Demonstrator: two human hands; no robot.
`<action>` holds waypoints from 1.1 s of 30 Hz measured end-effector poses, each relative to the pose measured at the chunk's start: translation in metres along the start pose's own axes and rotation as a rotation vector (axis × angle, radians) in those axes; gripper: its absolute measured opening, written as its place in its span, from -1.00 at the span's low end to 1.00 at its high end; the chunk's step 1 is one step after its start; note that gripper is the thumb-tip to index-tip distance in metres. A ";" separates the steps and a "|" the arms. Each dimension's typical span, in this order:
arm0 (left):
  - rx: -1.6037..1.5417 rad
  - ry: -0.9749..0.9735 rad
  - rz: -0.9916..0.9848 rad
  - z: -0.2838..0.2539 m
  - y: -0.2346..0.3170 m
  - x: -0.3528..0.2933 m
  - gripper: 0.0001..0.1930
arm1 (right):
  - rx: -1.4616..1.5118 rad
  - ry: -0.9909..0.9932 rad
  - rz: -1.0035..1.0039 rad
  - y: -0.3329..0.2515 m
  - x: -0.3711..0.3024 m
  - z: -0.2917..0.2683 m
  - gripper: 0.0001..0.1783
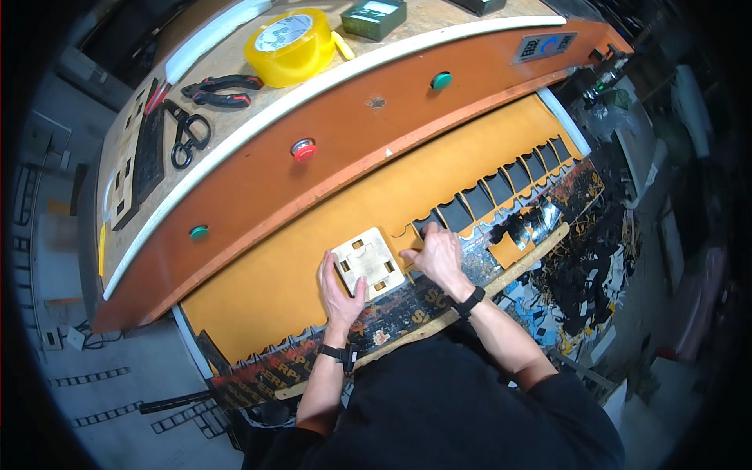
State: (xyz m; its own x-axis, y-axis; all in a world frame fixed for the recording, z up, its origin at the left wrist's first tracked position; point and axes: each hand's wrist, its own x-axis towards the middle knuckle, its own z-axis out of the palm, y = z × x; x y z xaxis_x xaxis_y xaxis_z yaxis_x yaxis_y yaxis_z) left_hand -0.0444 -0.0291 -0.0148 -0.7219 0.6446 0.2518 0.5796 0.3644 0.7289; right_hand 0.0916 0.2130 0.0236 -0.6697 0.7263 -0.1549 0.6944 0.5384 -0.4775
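Note:
A cream square cutting die [368,262] with several slots lies on a wide orange-tan sheet [290,270]. My left hand [341,301] grips its left side, the fingers along one edge and the thumb on the near edge. Just right of the die, my right hand [440,254] is curled over the sheet's cut edge, thumb and forefinger at a cut-out. What lies under those fingers is hidden. From there a row of dark cut-outs [499,188], parted by thin orange strips, runs to the far right.
Above the sheet stretches an orange press beam [345,149] with a red button [303,150] and green buttons. On top lie yellow tape [290,47], pliers [223,91] and scissors [189,135]. An orange scrap [511,249] sits near a wooden strip [533,254]; offcuts [576,290] litter the right.

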 end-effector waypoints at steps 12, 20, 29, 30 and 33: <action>0.010 -0.006 -0.011 0.003 -0.001 0.001 -0.08 | 0.093 0.081 0.015 0.004 -0.012 0.024 -0.23; 0.052 0.009 0.025 0.004 -0.008 -0.002 -0.11 | 0.459 0.077 -0.042 0.021 -0.015 0.020 -0.56; 0.062 -0.035 -0.076 0.001 -0.006 0.000 -0.09 | 0.161 0.187 0.248 0.159 -0.027 -0.107 -0.21; 0.058 -0.051 -0.114 0.002 -0.005 -0.001 -0.07 | -0.010 0.340 0.364 0.159 -0.031 -0.104 -0.06; 0.012 -0.111 -0.143 -0.003 -0.003 -0.007 0.05 | 0.192 0.453 0.088 0.148 -0.038 -0.086 -0.08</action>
State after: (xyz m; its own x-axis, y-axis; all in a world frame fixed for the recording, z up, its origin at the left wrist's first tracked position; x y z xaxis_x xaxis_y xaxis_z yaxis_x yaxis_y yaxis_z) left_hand -0.0426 -0.0366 -0.0167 -0.7513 0.6558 0.0740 0.4793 0.4651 0.7443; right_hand 0.2424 0.3021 0.0336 -0.3996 0.9009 0.1693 0.6532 0.4094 -0.6370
